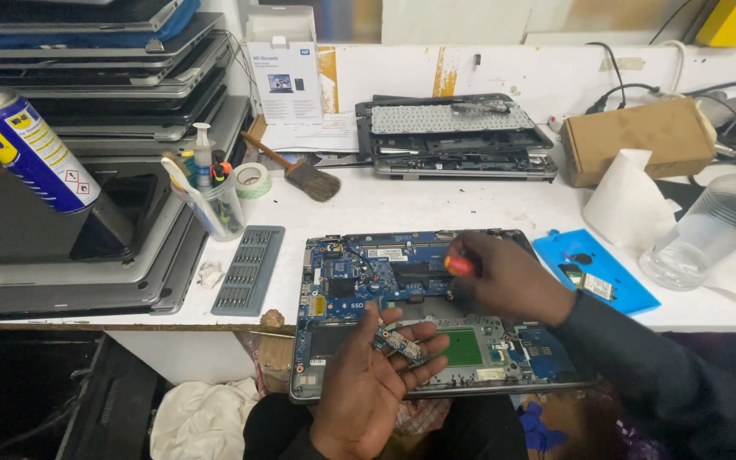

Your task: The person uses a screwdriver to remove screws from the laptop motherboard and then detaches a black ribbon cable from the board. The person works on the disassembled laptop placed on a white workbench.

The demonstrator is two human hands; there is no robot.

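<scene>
opened laptop [419, 281] — blue board bared, mid-table

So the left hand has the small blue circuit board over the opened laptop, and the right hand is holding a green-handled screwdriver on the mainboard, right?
Not quite: the head view shows the screwdriver handle is red-orange, not green. The rest stands: the left hand holds the small blue circuit board over the opened laptop, and the right hand works the mainboard.
</scene>
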